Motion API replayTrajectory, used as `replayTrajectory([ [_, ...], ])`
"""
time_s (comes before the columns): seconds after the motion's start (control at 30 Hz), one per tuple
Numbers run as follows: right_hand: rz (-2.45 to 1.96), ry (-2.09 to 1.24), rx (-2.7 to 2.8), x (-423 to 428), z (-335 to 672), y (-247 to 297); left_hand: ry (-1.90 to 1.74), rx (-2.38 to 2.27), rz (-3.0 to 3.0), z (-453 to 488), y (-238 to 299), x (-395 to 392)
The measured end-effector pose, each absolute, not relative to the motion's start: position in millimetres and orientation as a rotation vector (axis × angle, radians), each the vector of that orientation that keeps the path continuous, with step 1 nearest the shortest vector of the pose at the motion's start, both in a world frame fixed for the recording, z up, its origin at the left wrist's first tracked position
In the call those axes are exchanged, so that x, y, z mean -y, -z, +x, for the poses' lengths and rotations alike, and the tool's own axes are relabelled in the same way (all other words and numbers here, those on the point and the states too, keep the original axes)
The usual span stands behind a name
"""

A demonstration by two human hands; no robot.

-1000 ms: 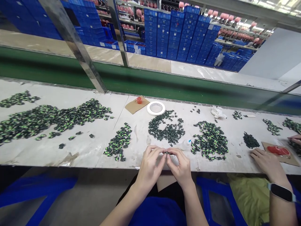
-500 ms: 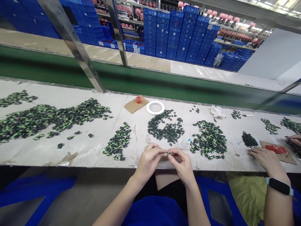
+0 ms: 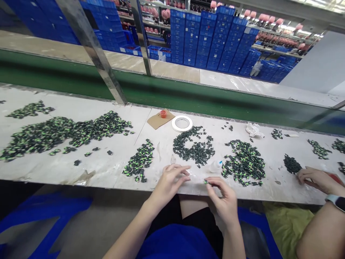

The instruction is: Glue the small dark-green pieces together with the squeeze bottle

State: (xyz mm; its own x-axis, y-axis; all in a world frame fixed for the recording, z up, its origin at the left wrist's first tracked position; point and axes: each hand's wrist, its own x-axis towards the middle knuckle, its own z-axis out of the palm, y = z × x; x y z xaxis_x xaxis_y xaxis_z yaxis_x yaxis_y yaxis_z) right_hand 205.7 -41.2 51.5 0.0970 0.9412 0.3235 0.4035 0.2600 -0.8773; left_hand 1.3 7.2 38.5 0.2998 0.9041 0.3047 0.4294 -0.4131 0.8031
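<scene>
My right hand [image 3: 223, 197] pinches a small black-and-green piece [image 3: 206, 182] at its fingertips, just over the bench's front edge. My left hand [image 3: 172, 181] is apart from it, with curved, spread fingers and nothing visible in them. Beyond the hands lies a ring-shaped heap of small dark parts [image 3: 198, 152]. A small clear bottle with a blue tip [image 3: 215, 166] lies between that heap and my right hand. Black-and-green pieces are heaped at right [image 3: 244, 163], and a smaller pile [image 3: 138, 160] is left of my left hand.
A white tape roll [image 3: 182, 123] and a red cup [image 3: 163, 113] on cardboard [image 3: 153, 122] stand at the back. A long heap of green-and-black pieces [image 3: 40, 136] covers the left. At right, a co-worker's hand [image 3: 318, 178] touches a dark pile [image 3: 292, 164]. Crumpled tissue [image 3: 254, 130] lies behind.
My hands have parted. The right hand has moved right and down with the small black-and-green piece, and the left has opened. The co-worker's hand shifted beside the dark pile.
</scene>
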Motion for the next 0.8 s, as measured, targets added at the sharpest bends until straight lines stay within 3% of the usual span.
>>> replayTrajectory([
  [0.17,-1.571,-0.070,1.118,35,249,-48,-1.138,-1.826,1.996,-42,-25,-27],
  [0.3,-1.712,0.078,1.196,23,259,-40,-1.115,-2.108,2.035,-60,-20,-37],
  [0.5,-1.731,0.090,1.565,9,241,-18,-0.703,-2.167,2.054,-60,-29,-44],
  [0.67,-1.664,-0.065,1.556,-2,230,-13,-0.837,-1.921,2.097,-54,-31,-48],
  [0.8,-1.578,-0.447,1.362,2,222,-19,-0.847,-1.510,2.068,-26,-29,-44],
])
